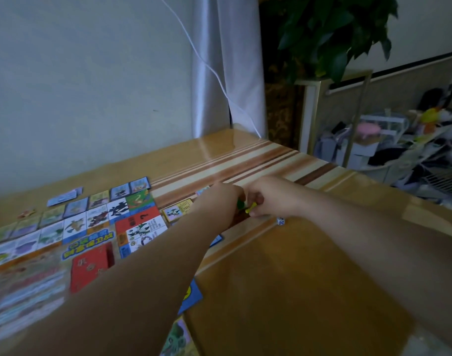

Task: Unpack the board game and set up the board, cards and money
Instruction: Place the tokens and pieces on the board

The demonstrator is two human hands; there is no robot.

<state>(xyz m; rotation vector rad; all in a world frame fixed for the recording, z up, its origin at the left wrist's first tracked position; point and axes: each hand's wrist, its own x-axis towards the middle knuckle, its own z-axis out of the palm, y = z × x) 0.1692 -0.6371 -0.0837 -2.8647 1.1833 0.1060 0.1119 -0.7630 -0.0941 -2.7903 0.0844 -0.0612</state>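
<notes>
- Noted on left part of table (296,265): board (96,227) laid flat, squares face up; red pack (91,268) lying in its middle area.
- Yellow-edged card stack (175,211) just beside the board's far right corner.
- Both arms stretched forward; left hand (221,201) and right hand (268,200) close together, nearly touching, just beyond the card stack.
- Right hand: pinching a small yellow piece (251,207) between thumb and finger.
- Left hand: fingers curled down at a green piece (240,203); cannot tell whether gripped or only touched.
- White die (280,221) on the table just beside the right hand, untouched.
- Step in hand, as judged: sorting out small playing pieces beside the board.
- To do well: keep pinch light but sure, low over the table; set each piece upright, apart from the card stack.
- Risks, as judged: nudging the die with the right hand; dragging the left forearm over the board beneath it.
- Money: not identified; near-left items too blurred.
</notes>
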